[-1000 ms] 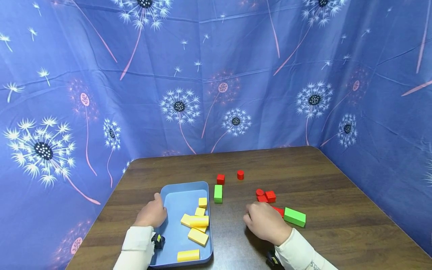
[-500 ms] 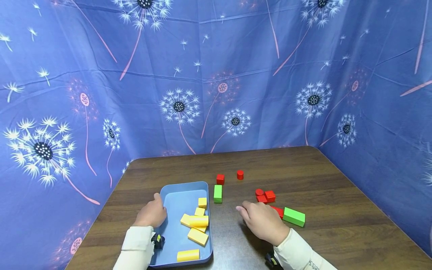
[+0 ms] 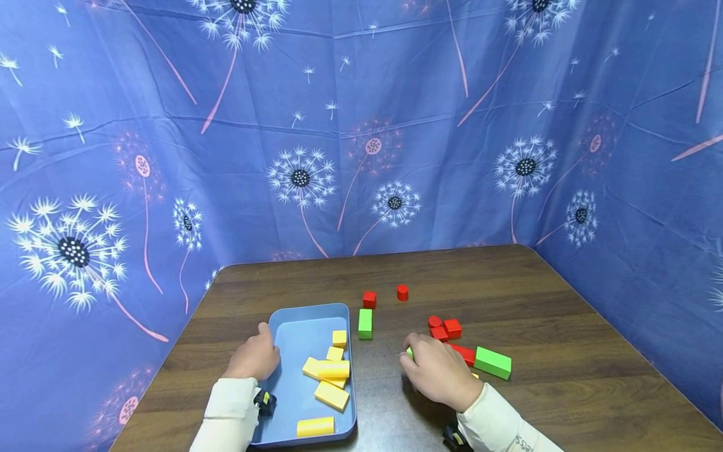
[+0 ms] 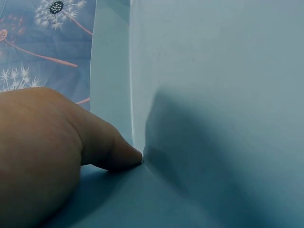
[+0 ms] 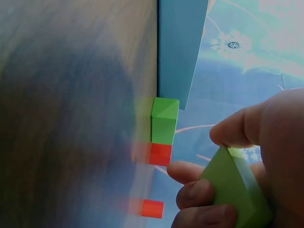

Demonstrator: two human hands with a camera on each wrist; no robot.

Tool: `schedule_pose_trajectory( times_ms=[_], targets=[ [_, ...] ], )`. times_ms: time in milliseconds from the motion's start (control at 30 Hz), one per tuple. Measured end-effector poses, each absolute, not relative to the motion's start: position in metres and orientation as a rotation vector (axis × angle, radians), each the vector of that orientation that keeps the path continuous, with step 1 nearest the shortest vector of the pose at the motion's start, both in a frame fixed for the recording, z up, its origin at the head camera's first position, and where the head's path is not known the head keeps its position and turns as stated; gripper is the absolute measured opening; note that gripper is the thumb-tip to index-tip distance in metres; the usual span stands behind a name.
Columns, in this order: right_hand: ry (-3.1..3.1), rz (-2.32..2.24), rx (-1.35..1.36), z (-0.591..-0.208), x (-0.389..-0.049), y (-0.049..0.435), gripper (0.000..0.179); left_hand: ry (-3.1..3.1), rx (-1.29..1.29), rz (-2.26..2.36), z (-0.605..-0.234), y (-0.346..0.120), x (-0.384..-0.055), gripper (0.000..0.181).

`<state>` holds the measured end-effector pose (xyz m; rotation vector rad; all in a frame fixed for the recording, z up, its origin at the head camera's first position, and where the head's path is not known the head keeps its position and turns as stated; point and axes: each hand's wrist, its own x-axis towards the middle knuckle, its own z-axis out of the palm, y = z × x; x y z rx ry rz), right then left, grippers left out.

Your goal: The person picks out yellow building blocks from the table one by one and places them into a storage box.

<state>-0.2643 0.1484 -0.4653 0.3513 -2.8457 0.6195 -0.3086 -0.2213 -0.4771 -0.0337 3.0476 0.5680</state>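
Observation:
A blue tray (image 3: 312,314) stands at the left, with several yellow blocks (image 3: 331,396) in it. My left hand (image 3: 253,356) grips its left side; in the left wrist view the thumb (image 4: 111,147) presses the tray's inner corner (image 4: 137,95), while the other fingers are hidden. Over the table right of the tray, my right hand (image 3: 439,370) holds a green block (image 5: 232,190) that looks wedge-shaped. The thumb and curled fingers lie around it in the right wrist view. Only a sliver of that block shows in the head view.
Right of the tray lie a green block (image 3: 365,324), a red cube (image 3: 369,299) and a red cylinder (image 3: 402,292). Several red pieces (image 3: 439,333) and a long green block (image 3: 493,363) lie beyond my right hand. A yellow piece (image 3: 475,376) peeks out beside it.
The right hand shifts slightly and turns, and a green block now shows at its fingertips. A bit of yellow appears beside its wrist. The left hand and tray stay still.

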Motion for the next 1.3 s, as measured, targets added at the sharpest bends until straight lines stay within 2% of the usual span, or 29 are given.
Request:
schedule_pose_trajectory(
  times_ms=[400,767,1000,1300],
  targets=[
    [-2.819,0.653,0.365,-0.4667,-0.2655,0.1502,0.027,3.053,-0.010,0.562,-0.4771,-0.2227,-0.3086,0.070],
    [-2.749,0.702,0.359,-0.4713,-0.2662,0.1472,0.010,3.037,-0.018,0.566,-0.4785,-0.2222,-0.3086,0.070],
    [-2.696,0.725,0.364,-0.4711,-0.2672,0.1464,0.021,3.040,-0.024,0.576,-0.4800,-0.2229,-0.3103,0.069],
    [-2.591,0.812,0.383,-0.4670,-0.2679,0.1457,0.018,3.033,-0.032,0.592,-0.4801,-0.2234,-0.3098,0.071]
  ],
)
